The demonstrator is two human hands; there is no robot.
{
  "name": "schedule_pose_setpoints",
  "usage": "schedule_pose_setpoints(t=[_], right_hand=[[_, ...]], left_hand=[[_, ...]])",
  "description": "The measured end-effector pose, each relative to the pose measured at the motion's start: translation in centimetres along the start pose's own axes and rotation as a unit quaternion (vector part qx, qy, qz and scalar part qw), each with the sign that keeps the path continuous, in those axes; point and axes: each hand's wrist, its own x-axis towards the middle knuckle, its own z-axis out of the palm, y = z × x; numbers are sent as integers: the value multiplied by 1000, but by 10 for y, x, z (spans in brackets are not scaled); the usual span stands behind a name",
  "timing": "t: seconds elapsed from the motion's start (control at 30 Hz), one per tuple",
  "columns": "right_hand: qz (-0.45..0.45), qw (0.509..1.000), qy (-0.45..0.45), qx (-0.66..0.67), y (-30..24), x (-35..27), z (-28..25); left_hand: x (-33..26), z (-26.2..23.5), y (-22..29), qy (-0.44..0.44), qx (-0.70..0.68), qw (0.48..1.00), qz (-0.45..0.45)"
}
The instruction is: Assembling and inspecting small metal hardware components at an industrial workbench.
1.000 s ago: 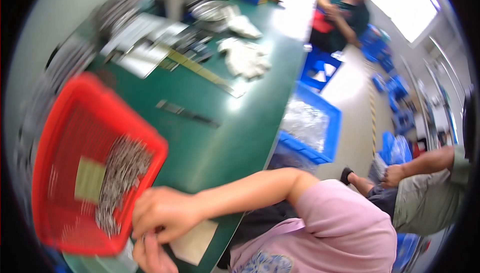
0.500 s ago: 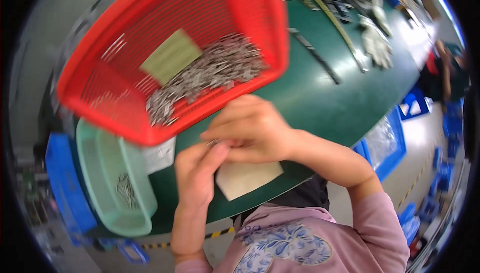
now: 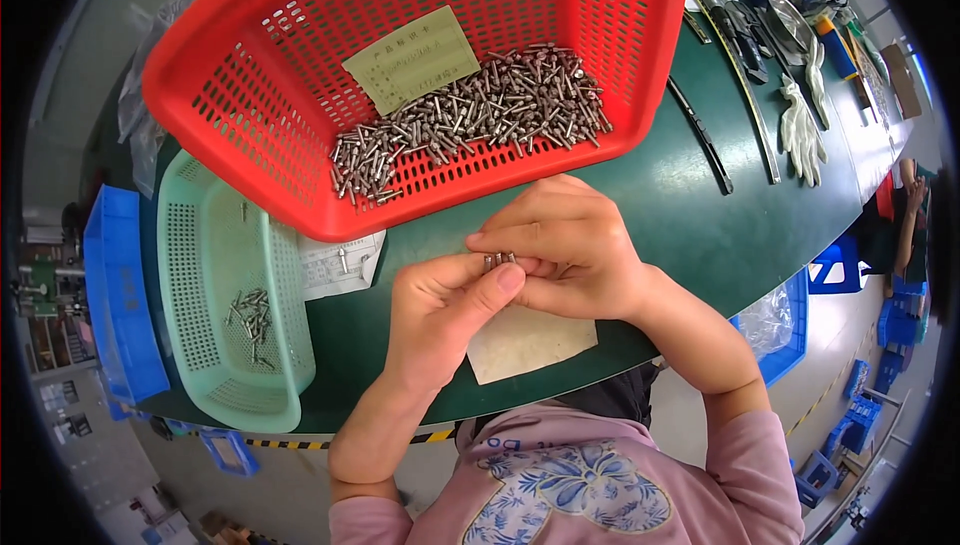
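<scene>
A row of several small metal pins (image 3: 499,261) shows between my two hands, with their ends facing up. My left hand (image 3: 440,315) is closed, pinching the row between thumb and forefinger. Against it from the right presses my right hand (image 3: 580,250), its fingers curled around the far and right side of the pins. Whether more pins lie inside the right hand is hidden. Below my fingers a cream-coloured sheet (image 3: 530,347) lies on the green table (image 3: 690,245). Just beyond the hands, a red perforated basket (image 3: 240,170) holds a heap of similar metal pins (image 3: 480,105) and a yellowish card (image 3: 412,58).
A pale green basket (image 3: 290,345) with a few pins stands left, beside a blue bin (image 3: 122,295). A printed paper (image 3: 340,265) lies partly under the red basket. White gloves (image 3: 800,135) and a dark strip (image 3: 700,135) lie right. Another person (image 3: 910,215) is at far right.
The whole view has shifted and sharpened, so the baskets and table sit differently in the picture. My hands stay together, and the row of pins between the fingers shows more plainly.
</scene>
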Motion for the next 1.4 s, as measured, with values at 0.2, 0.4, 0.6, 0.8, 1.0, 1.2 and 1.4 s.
schedule_pose_setpoints(t=[0.2, 0.4, 0.6, 0.8, 1.0, 1.2, 1.4], right_hand=[[-8, 1000, 0, -4, -1, 0, -3], [-19, 1000, 7, -7, -1, 1, -2], [-20, 1000, 7, -7, -1, 1, -2], [-23, 1000, 10, -7, -2, 2, -2], [-20, 1000, 9, -6, -2, 2, -2], [-23, 1000, 7, -8, -2, 1, -2], [-46, 999, 7, -14, 0, 2, -2]], left_hand=[[0, 1, -2, 2, 14, 1000, 7], [-1, 2, -1, 4, 36, 999, 27], [-1, 1, -1, 1, 35, 999, 33], [-1, 2, 1, 1, 41, 998, 40], [-1, 1, 0, 3, 45, 998, 47], [-2, 0, -1, 5, 54, 998, 45], [-2, 1, -1, 17, 141, 987, 75]])
